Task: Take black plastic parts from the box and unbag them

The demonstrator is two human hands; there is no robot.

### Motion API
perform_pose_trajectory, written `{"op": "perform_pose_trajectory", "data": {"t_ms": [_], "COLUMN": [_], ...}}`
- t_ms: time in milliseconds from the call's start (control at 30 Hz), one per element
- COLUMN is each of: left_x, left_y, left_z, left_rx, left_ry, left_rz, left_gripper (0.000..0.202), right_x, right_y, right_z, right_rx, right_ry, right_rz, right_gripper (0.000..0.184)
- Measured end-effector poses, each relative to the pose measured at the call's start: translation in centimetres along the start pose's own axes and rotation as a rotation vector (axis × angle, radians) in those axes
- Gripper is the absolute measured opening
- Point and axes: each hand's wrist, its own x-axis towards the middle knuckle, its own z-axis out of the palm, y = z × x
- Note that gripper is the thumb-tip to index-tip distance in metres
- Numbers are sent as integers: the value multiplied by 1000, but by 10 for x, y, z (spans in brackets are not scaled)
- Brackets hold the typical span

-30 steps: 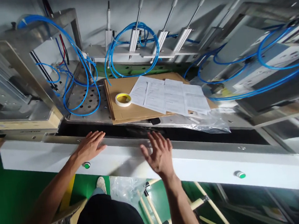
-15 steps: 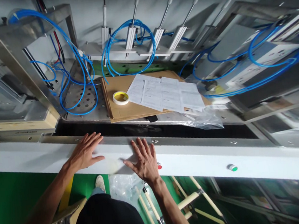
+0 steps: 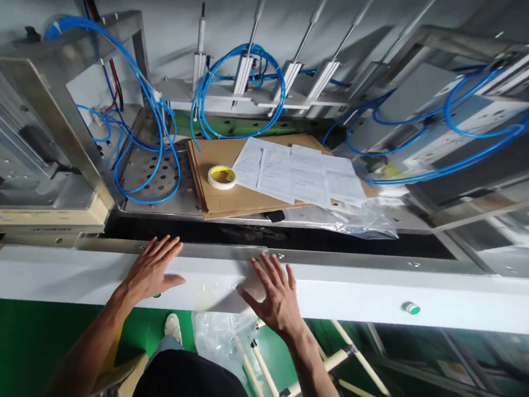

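Note:
My left hand [image 3: 155,270] is at the white front panel [image 3: 357,289] of a machine, palm down with fingers stretched out toward its metal edge. A sliver of a green button [image 3: 156,295] shows just under that hand. To the right, my right hand [image 3: 274,294] is spread over the same panel, fingertips near the metal rim, holding nothing. Whether its palm presses on the panel I cannot tell. Beyond the hands, a roll of tape [image 3: 222,177] and several printed sheets [image 3: 309,172] lie on flat cardboard [image 3: 213,204].
A dark slot [image 3: 193,230] runs behind the panel's rim. Blue air hoses [image 3: 164,133] loop over the machine bed, with metal cylinders [image 3: 243,75] behind. A green button [image 3: 412,308] sits farther right. Below are a clear plastic bag [image 3: 219,334] and a pipe frame [image 3: 305,382].
My right hand has shifted right along the panel and now covers the red button. The view has moved slightly; a green button edge now shows under my left hand.

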Motion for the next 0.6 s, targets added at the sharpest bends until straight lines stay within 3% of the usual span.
{"op": "perform_pose_trajectory", "data": {"t_ms": [200, 267, 367, 433, 500, 600], "left_x": [-3, -13, -43, -72, -104, -150], "left_y": [-1, -2, 4, 16, 39, 87], "left_z": [-2, -5, -5, 5, 27, 77], "left_rx": [-29, -57, -110, -144, -163, -147], "left_ry": [45, 134, 366, 532, 639, 644], "left_rz": [-13, -32, -129, -311, -580, -958], "left_gripper": [96, 91, 71, 61, 54, 47], "right_x": [-4, -4, 0, 2, 0, -12], "right_y": [-1, 0, 1, 0, 0, 5], "right_z": [7, 7, 4, 0, -2, 6], "right_rx": [24, 43, 96, 143, 204, 369], "right_ry": [10, 22, 54, 103, 195, 327], "right_rz": [-19, -16, -11, -27, -61, -111], "right_gripper": [74, 74, 80, 81, 79, 78]}}
